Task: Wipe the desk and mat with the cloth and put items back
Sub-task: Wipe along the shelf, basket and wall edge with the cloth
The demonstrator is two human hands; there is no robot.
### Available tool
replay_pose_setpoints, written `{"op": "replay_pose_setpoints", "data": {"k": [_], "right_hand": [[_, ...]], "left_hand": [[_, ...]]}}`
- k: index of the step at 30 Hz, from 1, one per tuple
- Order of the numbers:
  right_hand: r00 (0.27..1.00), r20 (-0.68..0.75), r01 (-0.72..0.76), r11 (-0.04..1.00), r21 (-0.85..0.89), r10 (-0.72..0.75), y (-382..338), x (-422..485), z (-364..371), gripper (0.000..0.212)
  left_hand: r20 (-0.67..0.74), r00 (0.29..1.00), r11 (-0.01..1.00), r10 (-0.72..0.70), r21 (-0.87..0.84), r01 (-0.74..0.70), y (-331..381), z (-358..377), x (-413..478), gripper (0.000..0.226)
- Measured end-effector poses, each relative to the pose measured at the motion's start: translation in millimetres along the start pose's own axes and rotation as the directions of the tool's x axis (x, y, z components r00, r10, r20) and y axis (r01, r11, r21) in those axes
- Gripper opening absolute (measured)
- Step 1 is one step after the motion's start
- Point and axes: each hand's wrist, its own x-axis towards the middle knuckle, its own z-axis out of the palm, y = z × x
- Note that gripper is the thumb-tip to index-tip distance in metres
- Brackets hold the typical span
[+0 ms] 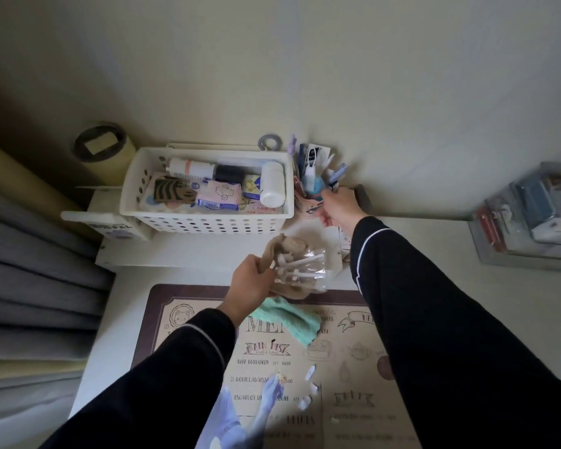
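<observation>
A mint-green cloth lies crumpled on the printed menu mat near its far edge. My left hand grips a beige pouch with a clear plastic bag of small white items, held just above the mat's far edge. My right hand reaches to the back of the white desk and holds a pink pen cup full of pens, beside the wall.
A white perforated basket of bottles and packets stands at the back left. A clear box of items sits at the right. Small scraps and a pale figurine lie on the near mat. Curtain folds hang at left.
</observation>
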Motion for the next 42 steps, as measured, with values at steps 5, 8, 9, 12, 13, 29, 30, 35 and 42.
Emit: {"op": "replay_pose_setpoints", "data": {"k": [5,8,9,12,13,29,30,35,42], "right_hand": [[0.998,-0.066,-0.011,0.991,0.131,0.020,-3,-7,-3,0.020],[0.998,-0.059,-0.014,0.993,0.121,0.022,4,-23,-19,0.015],[0.998,-0.067,-0.015,0.993,0.116,0.023,10,-32,-27,0.013],[0.997,-0.073,0.003,0.997,0.080,0.002,36,-65,-54,0.018],[0.998,-0.070,0.009,0.998,0.067,-0.005,48,-79,-63,0.021],[0.961,-0.168,-0.228,0.973,-0.023,0.221,231,-202,-69,0.031],[0.962,-0.158,-0.225,0.974,-0.010,0.221,231,-205,-65,0.028],[0.966,-0.111,-0.226,0.970,0.091,0.235,224,-218,-54,0.022],[0.918,-0.369,-0.309,0.847,-0.432,0.147,209,-241,-48,0.033]], "left_hand": [[-0.020,0.999,0.999,-0.042,-0.012,0.042,-32,-30,-16,0.001],[-0.055,0.998,0.997,-0.042,0.066,0.046,-49,-46,-24,0.008],[-0.070,0.997,0.995,-0.037,0.086,0.043,-54,-49,-28,0.010],[-0.094,0.994,0.992,-0.062,0.105,0.072,-66,-59,-35,0.011],[-0.085,0.993,0.992,-0.083,0.086,0.090,-70,-62,-38,0.011],[-0.268,0.948,0.924,-0.169,0.290,0.247,-143,-67,-91,0.011],[-0.275,0.946,0.917,-0.171,0.307,0.255,-145,-67,-92,0.013],[-0.254,0.937,0.866,-0.240,0.381,0.325,-148,-70,-93,0.029],[-0.219,0.937,0.860,-0.273,0.380,0.340,-146,-76,-90,0.037]]}}
